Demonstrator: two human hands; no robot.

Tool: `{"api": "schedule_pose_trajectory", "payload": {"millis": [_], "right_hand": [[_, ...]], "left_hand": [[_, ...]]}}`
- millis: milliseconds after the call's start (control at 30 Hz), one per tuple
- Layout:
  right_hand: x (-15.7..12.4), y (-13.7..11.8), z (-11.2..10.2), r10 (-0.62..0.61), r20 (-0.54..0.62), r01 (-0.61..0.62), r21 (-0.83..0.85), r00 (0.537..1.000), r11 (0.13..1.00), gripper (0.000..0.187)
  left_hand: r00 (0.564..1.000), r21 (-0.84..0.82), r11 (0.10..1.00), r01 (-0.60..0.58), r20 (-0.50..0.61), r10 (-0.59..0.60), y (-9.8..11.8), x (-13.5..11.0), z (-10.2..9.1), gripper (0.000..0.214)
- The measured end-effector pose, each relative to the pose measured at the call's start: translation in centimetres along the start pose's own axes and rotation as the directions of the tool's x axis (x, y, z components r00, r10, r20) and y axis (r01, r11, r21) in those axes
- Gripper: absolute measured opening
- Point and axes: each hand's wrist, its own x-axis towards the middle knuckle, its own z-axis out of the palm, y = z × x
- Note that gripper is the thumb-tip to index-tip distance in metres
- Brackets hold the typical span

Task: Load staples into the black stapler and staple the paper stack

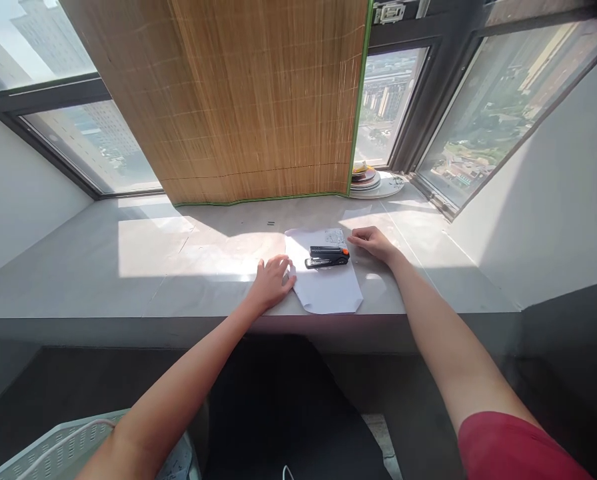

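Observation:
A black stapler (pixel 328 257) with an orange spot at one end lies on white sheets of paper (pixel 326 290) on the windowsill. The corners of the paper nearest me curl a little. My left hand (pixel 272 285) rests at the paper's left edge, fingers apart and touching or almost touching it. Beside the top right of the paper, my right hand (pixel 374 244) is closed, thumb and fingers together. Whatever it may hold is too small to make out. Two tiny dark strips (pixel 271 223) lie on the sill beyond the paper.
A bamboo blind (pixel 263 107) with green edging hangs over the window down to the sill (pixel 88 280). Stacked plates (pixel 366 181) stand at the back right. A pale plastic basket (pixel 63 443) is below at the left. Walls close off both sides.

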Motion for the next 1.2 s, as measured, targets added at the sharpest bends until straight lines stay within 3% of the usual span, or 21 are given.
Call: {"api": "schedule_pose_trajectory", "payload": {"millis": [167,333,667,1033,1133,1200], "right_hand": [[-1.1,-1.2,0.9,-0.152,0.150,0.163,-0.062,0.977,0.985,0.057],[-1.7,-1.9,1.8,-0.243,0.073,0.250,-0.113,0.967,0.962,0.054],[-1.7,-0.2,2.8,-0.292,-0.096,0.284,-0.088,0.952,0.955,0.049],[-0.9,-0.6,3.4,-0.339,-0.061,0.329,-0.131,0.939,0.935,0.054],[-0.7,-0.9,3.8,-0.347,-0.017,0.342,-0.129,0.938,0.931,0.049],[-0.6,-1.4,4.5,-0.336,0.053,0.340,-0.101,0.940,0.935,0.058]], "left_hand": [[1.000,0.002,1.000,0.008,-0.003,-0.008,-0.2,0.0,0.1,0.026],[0.999,0.020,1.000,0.006,-0.031,-0.005,-0.4,0.2,0.3,0.027],[0.998,0.004,0.998,0.064,-0.015,-0.064,0.8,-0.2,0.0,0.030],[0.993,0.006,0.996,0.094,-0.077,-0.093,0.0,0.2,0.7,0.044],[0.992,0.015,0.995,0.096,-0.080,-0.094,0.2,0.2,0.5,0.044],[0.992,0.018,0.995,0.098,-0.086,-0.096,0.2,0.1,0.5,0.044]]}}
